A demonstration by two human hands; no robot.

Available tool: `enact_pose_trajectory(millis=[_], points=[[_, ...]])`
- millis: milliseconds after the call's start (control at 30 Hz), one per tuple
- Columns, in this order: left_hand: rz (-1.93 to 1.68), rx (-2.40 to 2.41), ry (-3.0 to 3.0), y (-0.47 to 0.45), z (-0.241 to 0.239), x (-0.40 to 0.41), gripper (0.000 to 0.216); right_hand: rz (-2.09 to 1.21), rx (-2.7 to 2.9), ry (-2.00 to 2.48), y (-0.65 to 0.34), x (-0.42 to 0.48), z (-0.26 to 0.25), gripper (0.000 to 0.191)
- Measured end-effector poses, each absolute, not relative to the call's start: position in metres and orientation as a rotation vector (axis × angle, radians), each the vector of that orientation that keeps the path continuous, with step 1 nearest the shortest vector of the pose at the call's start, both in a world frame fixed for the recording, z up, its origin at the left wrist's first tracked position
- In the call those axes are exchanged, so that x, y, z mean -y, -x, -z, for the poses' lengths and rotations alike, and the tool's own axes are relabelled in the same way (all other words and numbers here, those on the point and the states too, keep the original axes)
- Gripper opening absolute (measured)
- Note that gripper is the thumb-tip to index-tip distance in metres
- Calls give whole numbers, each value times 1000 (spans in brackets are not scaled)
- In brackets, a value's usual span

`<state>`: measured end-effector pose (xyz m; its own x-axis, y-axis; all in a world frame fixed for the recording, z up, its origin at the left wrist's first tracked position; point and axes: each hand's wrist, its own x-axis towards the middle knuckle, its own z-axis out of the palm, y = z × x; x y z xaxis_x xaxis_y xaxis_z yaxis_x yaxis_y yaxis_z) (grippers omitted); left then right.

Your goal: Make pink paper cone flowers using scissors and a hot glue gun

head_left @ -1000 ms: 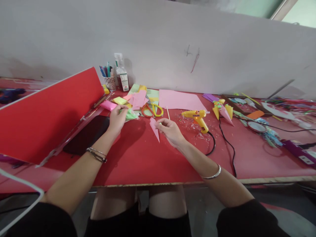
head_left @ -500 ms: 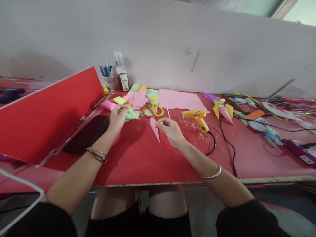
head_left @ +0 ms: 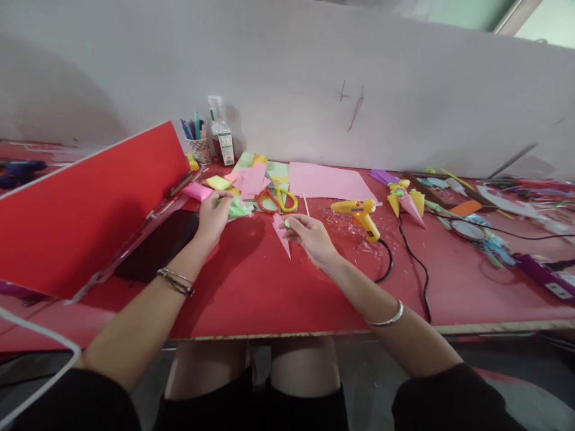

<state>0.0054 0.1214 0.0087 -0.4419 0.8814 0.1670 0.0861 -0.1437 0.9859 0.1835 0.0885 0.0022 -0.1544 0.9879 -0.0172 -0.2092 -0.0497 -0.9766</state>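
Observation:
Between the fingertips of my right hand (head_left: 312, 236) is a small light-green lump of clay (head_left: 287, 222). Under those fingers, a pink paper cone (head_left: 281, 234) lies on the red table, its point toward me. My left hand (head_left: 214, 215) pinches the edge of a clear bag of green clay (head_left: 239, 208). Beyond it rest a yellow clay packet (head_left: 218, 182) and a pink clay packet (head_left: 197, 191). Orange-and-yellow-handled scissors (head_left: 286, 200) lie between my hands, farther back, and a thin white stick (head_left: 306, 204) is just behind my right hand.
To the right stands a yellow glue gun (head_left: 359, 212) with a black cord. Paper cones joined together (head_left: 409, 203) lie beyond it. A red board (head_left: 103, 203) leans at the left. Pink paper sheets (head_left: 330, 181), a pen cup (head_left: 199, 149) and a bottle (head_left: 223, 137) are at the back.
My right fingers have turned slightly, and the green lump between them has come into view. My left hand stays at the bag; the paper cone lies where it was.

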Motion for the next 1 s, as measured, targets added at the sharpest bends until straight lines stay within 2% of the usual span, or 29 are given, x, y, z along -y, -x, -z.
enact_pose_trajectory(millis=[167,433,633,767,1000], points=[[-1661,-1511,-1121,-5,-9,-121,8,-1307,1215,1035,-182,-87,-2,11],[-1651,-1511,-1134,-4,-8,-122,7,-1524,1091,913,-182,-88,-2,15],[-1653,-1518,-1139,-5,-8,-121,8,-1365,1239,994,-183,-87,-5,12],[-1648,-1514,-1116,-5,-8,-121,7,-1325,1232,1009,-182,-87,-6,16],[-1648,-1521,-1126,-5,-9,-121,8,-1508,1118,909,-183,-87,-3,19]])
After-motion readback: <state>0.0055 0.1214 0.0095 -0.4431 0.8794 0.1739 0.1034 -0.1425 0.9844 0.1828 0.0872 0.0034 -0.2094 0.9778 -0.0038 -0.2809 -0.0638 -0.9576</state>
